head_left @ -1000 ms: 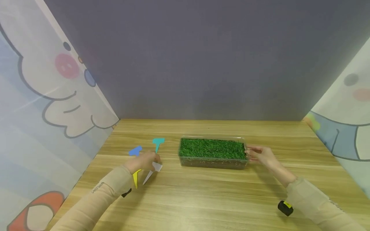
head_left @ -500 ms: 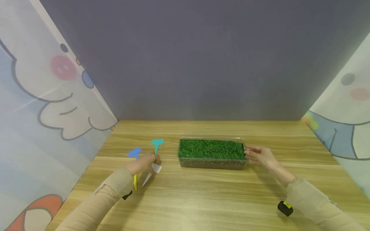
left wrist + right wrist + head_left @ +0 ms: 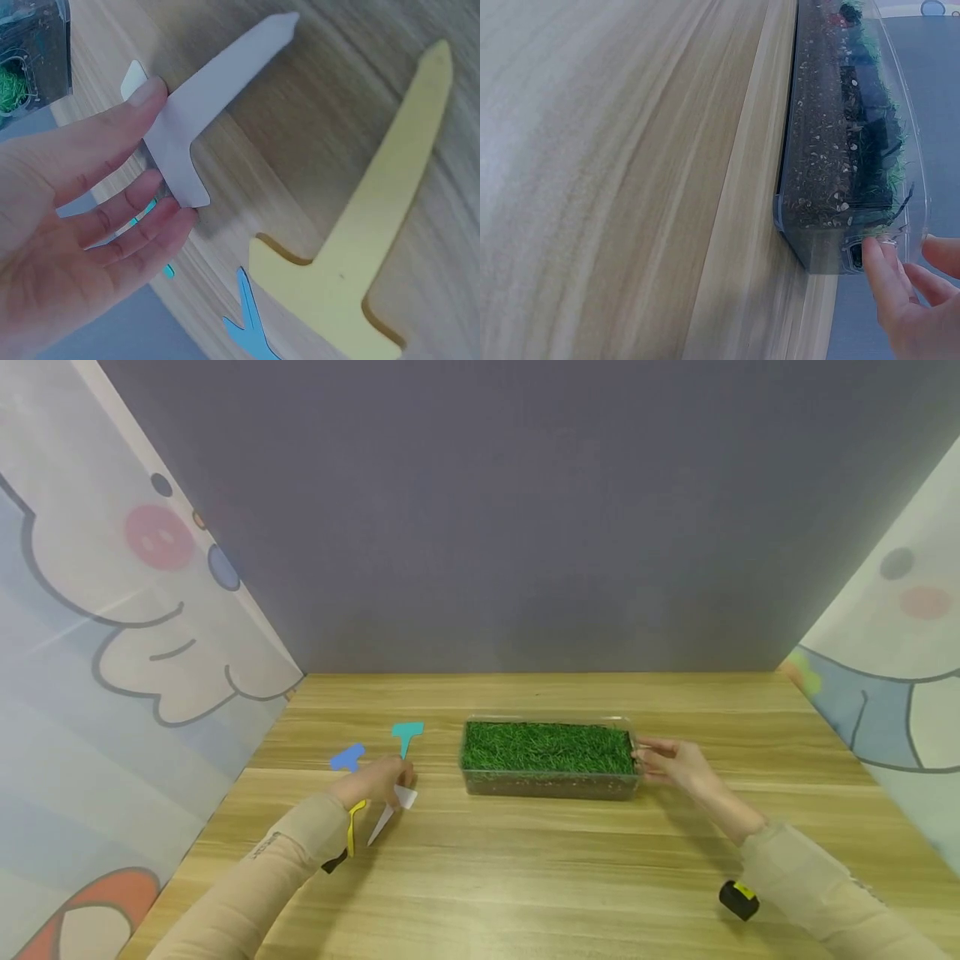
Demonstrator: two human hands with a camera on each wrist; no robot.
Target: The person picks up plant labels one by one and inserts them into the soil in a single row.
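Note:
My left hand (image 3: 375, 781) is at the left of the table, pinching a white T-shaped plant label (image 3: 217, 75). In the left wrist view the thumb lies on its crossbar and the fingertips meet its lower edge. A yellow plant label (image 3: 375, 195) lies beside it, partly under the wrist in the head view. Just beyond the hand are a blue plant label (image 3: 347, 757) and a teal plant label (image 3: 407, 730). My right hand (image 3: 678, 768) holds the right end of a clear planter box (image 3: 551, 785), fingers on its end wall. Soil and green grass (image 3: 547, 747) fill the box.
The wooden table (image 3: 540, 868) ends at a grey wall (image 3: 525, 527) behind the box. Printed cartoon panels (image 3: 187, 652) flank it on both sides. A small black wrist device (image 3: 738, 900) hangs under the right sleeve.
The head view has tilted and shifted slightly. The left hand stays at the white label with hardly any movement. My right hand keeps its place on the box.

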